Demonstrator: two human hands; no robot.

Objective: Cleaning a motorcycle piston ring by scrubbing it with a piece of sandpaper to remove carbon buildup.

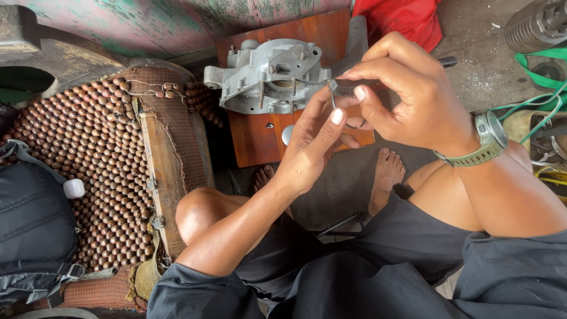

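Right, head view: both hands meet above the knees, over a grey cast-metal engine casing (pixel 269 77) that sits on a reddish wooden board (pixel 260 139) on the floor. Right hand (pixel 413 97), with a watch (pixel 487 139) at the wrist, has its fingers clenched around a dark slim tool (pixel 354 87); the tool's far end pokes out past the knuckles. Left hand (pixel 316 147) comes up from below, thumb and fingertips pinched at the tool's tip, where a thin metal ring (pixel 339 109) seems to hang; the ring is too small to tell exactly which fingers carry it. Casing has several studs standing upright, and lies just beyond the hands, not touched. Bare feet rest on the floor by the board. Left side: a beaded seat cover (pixel 97 159) with a black bag (pixel 32 218) on it. Top edge: red cloth (pixel 407 18). Far right: green strap (pixel 540 59).
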